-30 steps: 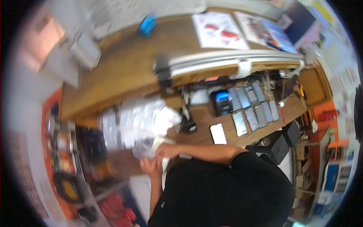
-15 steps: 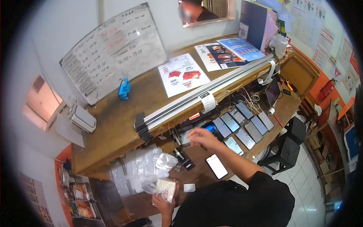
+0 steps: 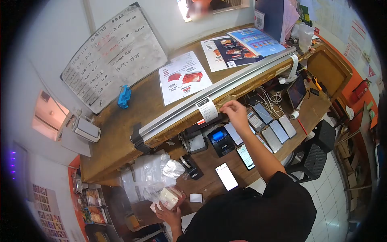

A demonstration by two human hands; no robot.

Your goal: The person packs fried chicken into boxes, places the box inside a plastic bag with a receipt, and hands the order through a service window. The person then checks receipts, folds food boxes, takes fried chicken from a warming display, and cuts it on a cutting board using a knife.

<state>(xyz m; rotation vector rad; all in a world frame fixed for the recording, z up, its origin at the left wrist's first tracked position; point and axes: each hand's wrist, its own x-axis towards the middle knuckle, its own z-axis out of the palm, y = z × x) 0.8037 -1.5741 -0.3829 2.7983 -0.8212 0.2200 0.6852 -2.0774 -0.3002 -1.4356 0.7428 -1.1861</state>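
A cream packet (image 3: 172,197), partly covered by clear plastic, is set on the bench (image 3: 206,183) to the near left of the printer (image 3: 220,141). One end of the packet is covered by the left hand (image 3: 168,213), whose fingers are spread over the pale wrapping; whether the grip is closed beneath it cannot be told. The packet is seen at a slant, its outline is nearly square where visible, and so its long axis cannot be made out; its hand-covered side is turned away from the printer.

A paper slip (image 3: 207,109) is hung over the metal rail (image 3: 177,119), just beyond the printer. Its long axis is run across the rail, with the dark-printed end at the top and the lower end pointed towards the printer. The right hand (image 3: 234,113) is raised beyond the printer and slightly to its right, close beside the slip. Its fingers are bent together, but whether any paper is pinched in this grip cannot be told.

A white-screened phone (image 3: 227,176) is laid on the near side of the printer, its long axis slanted away from the wearer to the left. More phones (image 3: 278,132) are ranged in rows to the printer's right, and plastic bags (image 3: 151,173) are heaped to its left
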